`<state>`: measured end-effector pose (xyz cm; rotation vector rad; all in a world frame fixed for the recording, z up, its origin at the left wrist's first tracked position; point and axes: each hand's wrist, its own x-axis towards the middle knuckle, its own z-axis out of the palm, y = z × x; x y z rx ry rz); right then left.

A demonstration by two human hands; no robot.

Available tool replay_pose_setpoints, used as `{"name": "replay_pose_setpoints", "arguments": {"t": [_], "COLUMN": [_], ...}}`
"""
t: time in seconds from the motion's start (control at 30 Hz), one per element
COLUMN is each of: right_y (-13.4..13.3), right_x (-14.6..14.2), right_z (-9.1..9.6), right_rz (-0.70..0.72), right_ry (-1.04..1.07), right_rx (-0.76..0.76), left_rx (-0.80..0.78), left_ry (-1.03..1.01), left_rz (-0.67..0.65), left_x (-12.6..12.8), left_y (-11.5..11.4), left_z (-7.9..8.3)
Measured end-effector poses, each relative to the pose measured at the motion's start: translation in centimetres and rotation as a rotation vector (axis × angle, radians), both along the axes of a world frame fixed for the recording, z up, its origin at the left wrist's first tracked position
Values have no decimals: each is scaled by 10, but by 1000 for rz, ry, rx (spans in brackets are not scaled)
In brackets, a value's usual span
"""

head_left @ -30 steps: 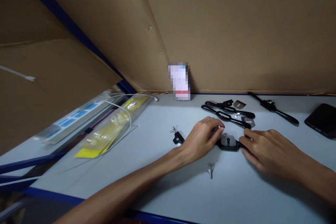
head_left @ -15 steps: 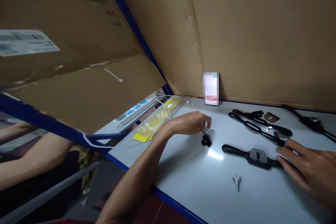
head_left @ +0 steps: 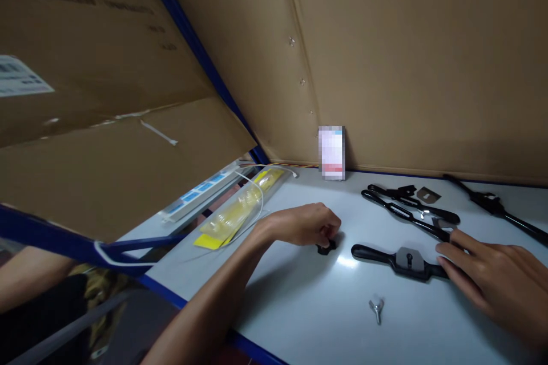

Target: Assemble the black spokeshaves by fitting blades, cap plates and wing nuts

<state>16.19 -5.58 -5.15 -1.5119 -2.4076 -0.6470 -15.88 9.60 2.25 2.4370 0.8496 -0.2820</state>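
Observation:
My left hand (head_left: 314, 224) is closed, its fingertips curled down over a small black lever cap (head_left: 326, 248) on the white table. The fingers hide most of that cap. At the right, my right hand (head_left: 492, 274) is closed around the right handle end of a black spokeshave (head_left: 411, 265). A grey blade lies flat on the middle of this spokeshave. In front of it rests a silver thumbscrew (head_left: 377, 309). A second black spokeshave body (head_left: 400, 211) lies just behind, its right end reaching my right fingers.
More black spokeshaves (head_left: 488, 202) and a loose blade (head_left: 428, 195) lie at the back right. A phone (head_left: 331, 153) leans on the cardboard wall. Along the left are a plastic bag with yellow card (head_left: 240, 211), a power strip (head_left: 201, 191) and cables. Another person's arm (head_left: 29, 276) shows beyond the frame.
My left hand has lowered onto the black lever cap and now covers most of it. My right hand stays at the spokeshave handle. The whole view has shifted slightly.

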Motion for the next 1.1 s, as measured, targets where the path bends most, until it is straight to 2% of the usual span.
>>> {"name": "replay_pose_setpoints", "arguments": {"t": [0.13,0.2,0.27,0.33,0.43,0.5,0.67,0.83,0.9,1.0,1.1], "right_y": [1,-1,-5,-9,-12,-13,-12,-9,-6,-2,2], "right_x": [-4,-13,-26,-41,-61,-67,-66,-58,-53,-44,-38], "right_z": [4,8,12,16,21,22,21,25,29,30,25], "right_rz": [37,46,57,77,50,30,12,-88,-87,-64,-64], "right_ry": [49,163,369,609,799,881,1020,1044,967,811,733], "right_rx": [2,-28,-122,-281,-452,-475,-426,-332,-277,-214,-239], "left_rx": [-53,-168,-341,-503,-637,-673,-705,-697,-619,-441,-362], "left_ry": [-159,-306,-451,-591,-767,-850,-973,-989,-1009,-1061,-1083], "left_rz": [28,65,127,213,289,305,345,329,331,403,470], "left_x": [6,15,28,42,60,68,76,77,74,69,64], "left_y": [-5,-12,-21,-32,-51,-62,-76,-75,-69,-54,-41], "left_z": [6,4,-2,-12,-29,-38,-52,-50,-46,-44,-45]}}
